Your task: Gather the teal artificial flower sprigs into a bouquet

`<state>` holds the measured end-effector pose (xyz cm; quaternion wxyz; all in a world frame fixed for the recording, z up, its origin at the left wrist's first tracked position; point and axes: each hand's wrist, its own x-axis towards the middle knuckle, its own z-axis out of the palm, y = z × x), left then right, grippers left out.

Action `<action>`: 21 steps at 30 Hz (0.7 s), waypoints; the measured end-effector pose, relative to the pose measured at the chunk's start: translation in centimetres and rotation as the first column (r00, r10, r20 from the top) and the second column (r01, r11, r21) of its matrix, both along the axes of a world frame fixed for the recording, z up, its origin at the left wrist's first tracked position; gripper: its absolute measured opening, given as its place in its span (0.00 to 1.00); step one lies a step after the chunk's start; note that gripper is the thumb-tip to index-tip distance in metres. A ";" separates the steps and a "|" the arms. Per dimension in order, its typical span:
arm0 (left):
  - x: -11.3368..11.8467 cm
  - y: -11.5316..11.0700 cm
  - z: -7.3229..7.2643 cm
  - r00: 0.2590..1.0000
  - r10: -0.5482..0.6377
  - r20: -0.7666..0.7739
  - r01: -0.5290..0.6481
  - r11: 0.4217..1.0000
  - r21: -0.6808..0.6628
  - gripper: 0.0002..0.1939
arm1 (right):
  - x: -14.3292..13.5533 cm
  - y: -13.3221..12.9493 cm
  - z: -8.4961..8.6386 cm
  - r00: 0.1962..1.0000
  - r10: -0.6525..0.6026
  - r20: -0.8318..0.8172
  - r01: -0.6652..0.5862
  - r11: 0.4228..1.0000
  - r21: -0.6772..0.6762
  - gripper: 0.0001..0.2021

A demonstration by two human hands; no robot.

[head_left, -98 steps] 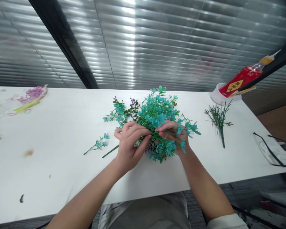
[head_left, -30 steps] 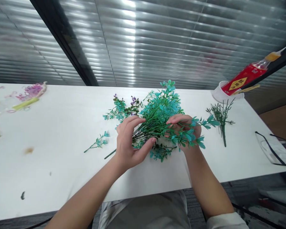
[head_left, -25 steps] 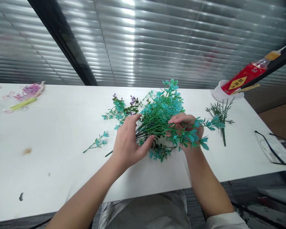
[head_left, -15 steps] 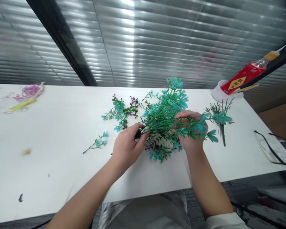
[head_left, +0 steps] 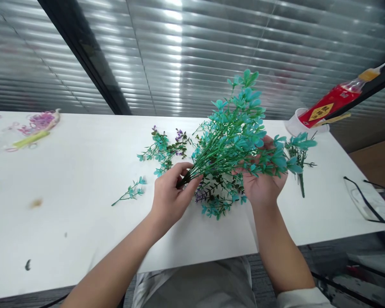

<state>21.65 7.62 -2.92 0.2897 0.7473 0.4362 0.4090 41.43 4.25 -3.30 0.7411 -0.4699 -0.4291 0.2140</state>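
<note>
My left hand (head_left: 175, 192) is closed around the gathered stem ends of a bunch of artificial turquoise flowers (head_left: 234, 132). The bunch fans out to the upper right, lifted over the table. Behind its right-hand sprays, my right hand (head_left: 265, 184) is open with the palm turned up, touching the leaves; foliage hides part of its fingers. Below the bunch lie more turquoise and purple sprigs (head_left: 220, 205), partly covered. A single turquoise sprig (head_left: 131, 192) rests left of my left hand, and a mixed turquoise and purple cluster (head_left: 165, 149) lies beyond it.
On the white table (head_left: 93, 184), a bare green stem bunch (head_left: 301, 184) lies at right, near glasses (head_left: 368, 205). A red-labelled bottle (head_left: 327, 105) leans in a clear plastic cup (head_left: 298, 122). Purple strands (head_left: 41, 122) lie far left. Blinds (head_left: 195, 55) stand behind.
The turquoise bunch has risen and spread upward, its tips now against the blinds. My right hand has opened and turned palm up, shifting slightly right. My left hand keeps its grip.
</note>
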 end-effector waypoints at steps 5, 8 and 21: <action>-0.1 0.0 -0.1 1.000 0.001 0.025 0.000 0.999 -0.048 0.09 | 0.0 0.0 0.6 0.999 0.016 0.040 -0.018 0.999 0.042 0.20; -0.1 0.0 -0.1 0.999 -0.004 0.051 0.008 0.997 -0.076 0.10 | 0.0 0.0 0.4 1.000 -0.002 0.023 -0.001 0.996 0.094 0.22; -0.1 0.2 -0.4 0.975 0.003 0.224 0.051 0.970 -0.237 0.10 | -0.4 -0.2 1.2 0.986 -0.134 0.097 0.118 0.981 0.157 0.23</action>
